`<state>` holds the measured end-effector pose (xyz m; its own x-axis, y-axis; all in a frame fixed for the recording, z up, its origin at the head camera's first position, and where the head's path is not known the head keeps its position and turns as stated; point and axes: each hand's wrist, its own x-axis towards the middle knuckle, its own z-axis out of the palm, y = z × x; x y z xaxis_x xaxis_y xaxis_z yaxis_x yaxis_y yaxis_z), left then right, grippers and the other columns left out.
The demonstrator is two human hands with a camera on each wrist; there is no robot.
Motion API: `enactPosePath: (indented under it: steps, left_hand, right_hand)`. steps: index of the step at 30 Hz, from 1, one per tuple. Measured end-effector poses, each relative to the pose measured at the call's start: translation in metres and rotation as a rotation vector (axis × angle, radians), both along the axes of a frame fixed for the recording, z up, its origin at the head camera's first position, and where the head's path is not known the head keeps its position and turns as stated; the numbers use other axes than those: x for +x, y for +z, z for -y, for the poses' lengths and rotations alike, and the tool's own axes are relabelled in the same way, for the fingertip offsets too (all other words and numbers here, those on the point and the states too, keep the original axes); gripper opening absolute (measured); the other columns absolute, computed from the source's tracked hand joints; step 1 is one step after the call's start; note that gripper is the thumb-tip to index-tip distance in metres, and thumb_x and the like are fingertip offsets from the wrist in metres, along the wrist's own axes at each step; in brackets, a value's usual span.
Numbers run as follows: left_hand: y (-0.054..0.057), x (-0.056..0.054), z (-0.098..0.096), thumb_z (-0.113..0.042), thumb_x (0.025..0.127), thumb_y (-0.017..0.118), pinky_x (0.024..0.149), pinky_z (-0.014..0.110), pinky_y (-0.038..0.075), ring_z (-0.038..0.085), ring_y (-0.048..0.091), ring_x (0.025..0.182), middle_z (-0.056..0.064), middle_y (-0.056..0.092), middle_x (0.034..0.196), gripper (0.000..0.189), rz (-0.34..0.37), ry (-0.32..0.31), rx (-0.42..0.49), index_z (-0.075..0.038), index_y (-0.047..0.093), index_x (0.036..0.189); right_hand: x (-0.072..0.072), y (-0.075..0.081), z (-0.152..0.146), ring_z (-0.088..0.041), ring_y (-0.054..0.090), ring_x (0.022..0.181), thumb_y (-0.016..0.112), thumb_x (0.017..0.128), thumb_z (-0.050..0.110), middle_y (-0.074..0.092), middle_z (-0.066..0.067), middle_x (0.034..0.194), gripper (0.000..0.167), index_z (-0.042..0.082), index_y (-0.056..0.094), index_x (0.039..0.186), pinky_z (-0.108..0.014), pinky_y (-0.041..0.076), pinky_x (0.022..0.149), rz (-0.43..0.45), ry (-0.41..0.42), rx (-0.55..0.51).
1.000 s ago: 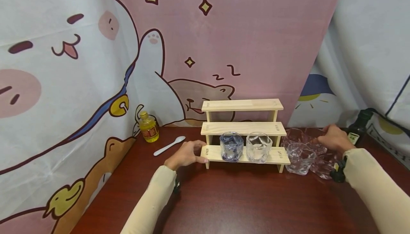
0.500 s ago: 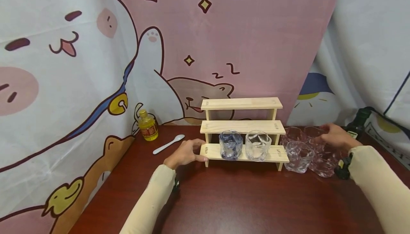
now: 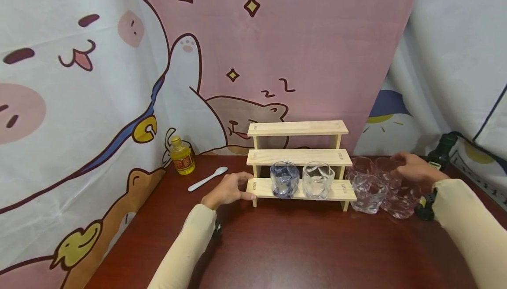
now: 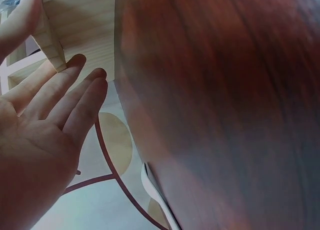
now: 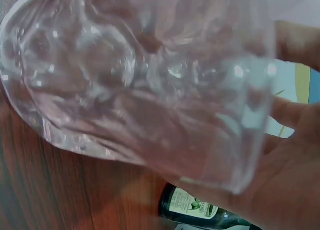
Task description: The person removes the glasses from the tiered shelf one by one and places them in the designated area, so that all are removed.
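Pale wood forms the three-step stand (image 3: 299,157), which stays where it was a second ago, its lowest step bearing the same blue-tinted glass (image 3: 284,180) and clear glass (image 3: 318,181) side by side. Hardly anything has shifted but the right hand (image 3: 417,167): its wrist now sits slightly farther outward, so that more of the front pink glass (image 3: 400,202) shows. That hand reaches over the cluster right of the stand, near the rear pink glass (image 3: 385,166); the wrist view shows fingers beyond blurred pink glass, and whether they grip it I cannot tell. The left hand (image 3: 229,188) keeps its place at the left end of the lowest step, thumb at the front edge, fingertips at the back, fingers nearly straight.

The second clear glass (image 3: 369,193) stands just beside the stand's right end, leaving little room there. The green bottle (image 3: 442,150) stands behind the right wrist, close to the cloth (image 3: 317,51). A white spoon (image 3: 207,179) and a yellow bottle (image 3: 182,156) lie and stand to the left, apart from the left hand. Room for moving spreads across the table (image 3: 305,249) in front of the stand, between the two sleeves; the table's rear and left edges meet the cloth.
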<state>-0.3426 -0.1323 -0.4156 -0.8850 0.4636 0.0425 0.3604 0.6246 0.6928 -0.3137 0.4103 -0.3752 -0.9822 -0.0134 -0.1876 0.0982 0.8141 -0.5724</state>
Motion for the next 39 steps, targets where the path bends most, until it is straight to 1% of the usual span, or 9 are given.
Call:
enactPosePath:
  steps: [4,7,10,17,20,24,29,32,39]
  left_hand:
    - [-0.001,0.001,0.001,-0.018,0.079,0.086,0.109,0.047,0.048,0.024,0.062,0.127,0.007,0.068,0.131,0.053,0.007,-0.003,0.004,-0.014,0.064,0.127]
    - [-0.001,0.000,0.001,-0.018,0.079,0.086,0.108,0.047,0.048,0.025,0.062,0.127,0.008,0.068,0.131,0.053,0.011,-0.005,0.015,-0.014,0.064,0.126]
    - [-0.001,0.000,0.001,-0.018,0.078,0.087,0.108,0.047,0.048,0.025,0.062,0.127,0.008,0.069,0.131,0.053,0.010,-0.004,0.015,-0.014,0.065,0.126]
    - [-0.002,0.001,0.001,-0.018,0.080,0.086,0.109,0.048,0.048,0.024,0.061,0.127,0.006,0.068,0.131,0.052,0.014,-0.002,0.007,-0.014,0.064,0.127]
    - [-0.002,0.002,0.001,-0.019,0.080,0.086,0.107,0.047,0.048,0.024,0.062,0.126,0.006,0.069,0.130,0.052,0.010,-0.005,0.007,-0.014,0.064,0.127]
    - [-0.001,0.002,0.001,-0.018,0.080,0.086,0.107,0.046,0.049,0.023,0.063,0.125,0.006,0.069,0.129,0.052,0.003,-0.005,0.007,-0.014,0.064,0.127]
    - [-0.001,0.001,0.002,-0.018,0.080,0.086,0.108,0.046,0.049,0.024,0.062,0.127,0.006,0.069,0.129,0.051,-0.002,-0.003,0.013,-0.014,0.064,0.127]
    - [0.000,0.002,0.002,-0.017,0.080,0.086,0.108,0.046,0.049,0.025,0.061,0.128,0.006,0.069,0.130,0.052,-0.004,-0.003,0.022,-0.013,0.064,0.127]
    - [0.000,0.003,0.001,-0.016,0.080,0.086,0.107,0.046,0.050,0.027,0.062,0.127,0.008,0.069,0.130,0.053,0.006,-0.012,0.034,-0.011,0.064,0.127]
  right_hand:
    - [0.002,-0.001,-0.001,-0.053,0.053,0.114,0.063,0.090,0.019,0.035,-0.047,0.136,0.079,-0.017,0.020,0.146,-0.049,0.055,0.080,0.011,0.028,-0.056]
    - [0.003,-0.001,-0.002,-0.051,0.052,0.116,0.060,0.091,0.017,0.032,-0.045,0.138,0.078,-0.017,0.016,0.147,-0.047,0.056,0.081,0.040,0.036,-0.105]
    - [0.003,0.002,-0.003,-0.053,0.050,0.117,0.059,0.091,0.017,0.033,-0.045,0.138,0.076,-0.018,0.019,0.146,-0.048,0.054,0.083,0.029,0.061,-0.067]
    - [0.005,0.009,-0.002,-0.059,0.044,0.121,0.056,0.094,0.022,0.032,-0.047,0.139,0.073,-0.018,0.022,0.145,-0.059,0.051,0.088,0.031,0.098,0.014]
    - [0.007,0.011,0.000,-0.059,0.045,0.121,0.054,0.098,0.026,0.030,-0.047,0.140,0.072,-0.018,0.023,0.146,-0.057,0.052,0.086,0.013,0.096,0.017]
    - [0.007,0.020,0.011,-0.058,0.053,0.114,0.055,0.100,0.033,0.039,-0.048,0.136,0.070,-0.017,0.031,0.143,-0.052,0.055,0.079,-0.099,0.076,0.075]
    - [0.008,0.036,0.036,-0.062,0.046,0.120,0.053,0.101,0.040,0.039,-0.047,0.138,0.065,-0.011,0.040,0.140,-0.066,0.047,0.090,-0.212,-0.015,0.130]
    - [0.011,0.043,0.054,-0.061,0.043,0.124,0.052,0.101,0.040,0.039,-0.044,0.140,0.062,-0.009,0.043,0.138,-0.069,0.043,0.094,-0.278,-0.052,0.112]
    - [0.025,0.048,0.090,-0.058,0.045,0.125,0.054,0.103,0.032,0.052,-0.036,0.134,0.048,-0.007,0.052,0.132,-0.071,0.041,0.096,-0.450,-0.036,0.024]
